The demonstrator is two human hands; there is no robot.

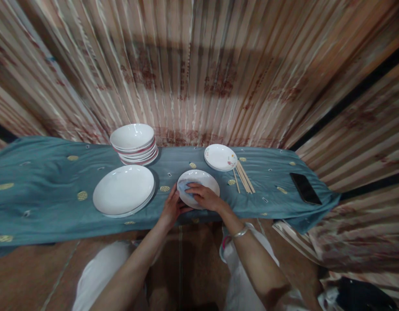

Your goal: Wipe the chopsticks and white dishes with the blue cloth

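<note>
A small white plate (210,179) is at the front edge of the cloth-covered table, between my two hands. My left hand (172,206) grips its left rim, thumb on the near side and fingers reaching underneath. On the plate's upper face my right hand (204,195) presses a pale blue cloth (184,185) near the left side. Part of the cloth is hidden under my fingers. Behind and to the right lie small floral plates (220,156), stacked, with several wooden chopsticks (245,177) beside them.
Large white oval plates (123,190) are stacked left of my hands. Behind them stands a pile of bowls and plates (133,137) with red bands. A black phone (305,188) lies at the right end of the teal tablecloth (50,185). A patterned curtain (193,77) hangs behind.
</note>
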